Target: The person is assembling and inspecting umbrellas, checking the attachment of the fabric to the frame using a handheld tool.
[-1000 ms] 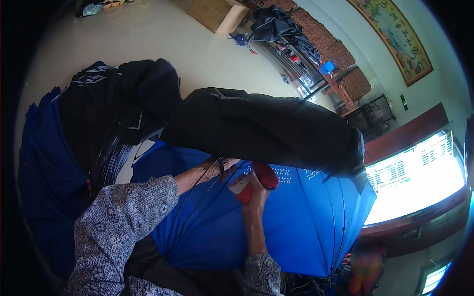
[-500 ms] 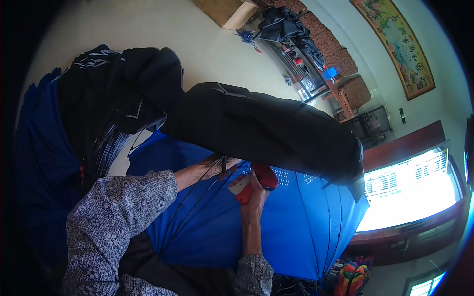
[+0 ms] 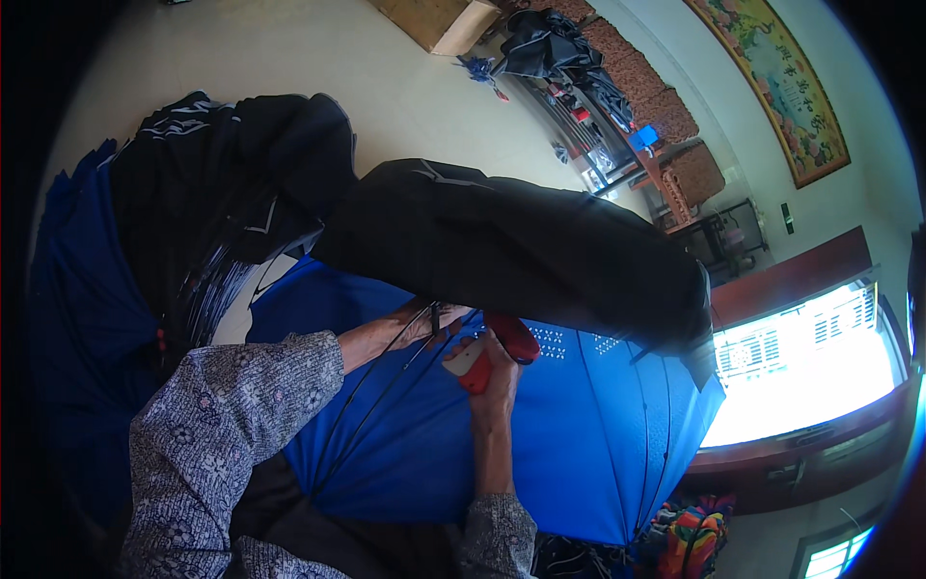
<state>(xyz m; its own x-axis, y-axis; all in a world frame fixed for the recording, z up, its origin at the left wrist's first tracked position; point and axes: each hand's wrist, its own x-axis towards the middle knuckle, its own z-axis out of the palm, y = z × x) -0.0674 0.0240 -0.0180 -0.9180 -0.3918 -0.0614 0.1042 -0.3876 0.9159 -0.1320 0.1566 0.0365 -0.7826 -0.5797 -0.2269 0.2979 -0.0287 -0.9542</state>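
A blue umbrella canopy (image 3: 569, 454) lies spread across my lap, with thin dark ribs (image 3: 362, 425) running over it. My right hand (image 3: 499, 372) is closed round a red and white hand-held tool (image 3: 511, 338); its exact kind I cannot make out. The tool's dark red end points up toward a long dark fold of cloth (image 3: 502, 241) lying above. Just left of the tool, my left hand (image 3: 424, 321) is at the upper ends of the ribs. Its fingers are partly hidden beneath the cloth's edge, so what they pinch is unclear.
Dark blue and black cloth (image 3: 82, 280) and a bundle of thin rods (image 3: 205, 299) lie at the left. Beyond the floor stand a cardboard box (image 3: 434, 21) and a low table (image 3: 588, 135). A bright window (image 3: 801, 372) and multicoloured cloth (image 3: 690, 536) are at the right.
My right hand and the tool have shifted very slightly to the left and up. The left hand stays at the ribs, almost unmoved.
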